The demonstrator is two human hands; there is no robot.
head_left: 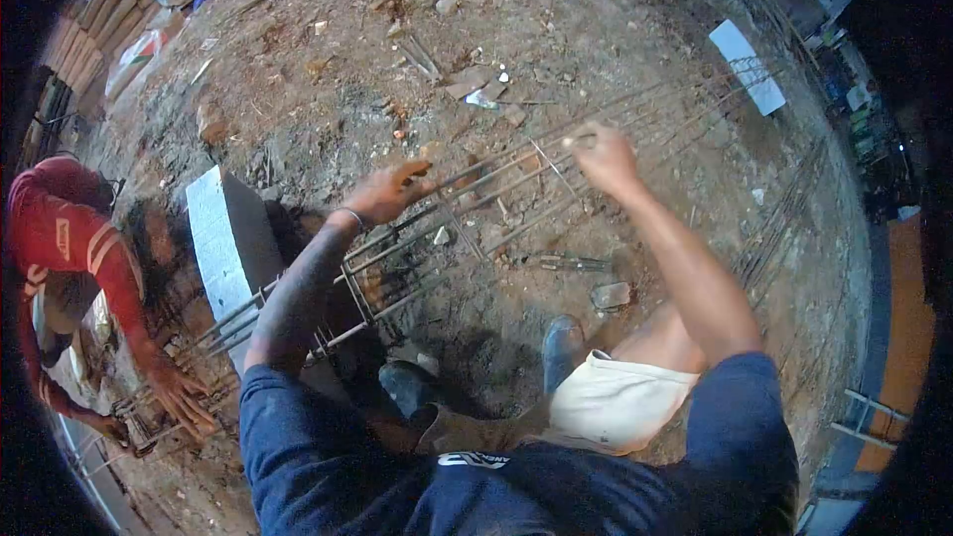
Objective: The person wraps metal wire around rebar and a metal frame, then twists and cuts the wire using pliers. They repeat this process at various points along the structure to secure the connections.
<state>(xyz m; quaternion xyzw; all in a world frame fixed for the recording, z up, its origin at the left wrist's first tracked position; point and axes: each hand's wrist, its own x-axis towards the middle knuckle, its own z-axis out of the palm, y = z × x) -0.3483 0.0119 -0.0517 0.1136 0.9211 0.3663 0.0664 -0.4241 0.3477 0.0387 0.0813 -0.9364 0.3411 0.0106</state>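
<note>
A long cage of steel reinforcing bars (pixel 402 300) runs diagonally in front of me, from lower left to upper right. Square steel stirrups (pixel 355 295) cross the bars at intervals. My left hand (pixel 385 195) reaches over the upper bars with its fingers stretched out, right at the topmost bar. Farther along, my right hand (pixel 604 159) is above the bars with its fingers curled into a pinch, close to a thin stirrup (pixel 554 169). I cannot tell what sits between those fingertips.
A pale block (pixel 220 243) supports the bars at left; another pale block (pixel 748 67) lies under their far end. A co-worker in a red top (pixel 74 218) bends over the bars' near end. Loose bars (pixel 774 223) lie at right. Rubble and a brick piece (pixel 611 295) dot the dirt.
</note>
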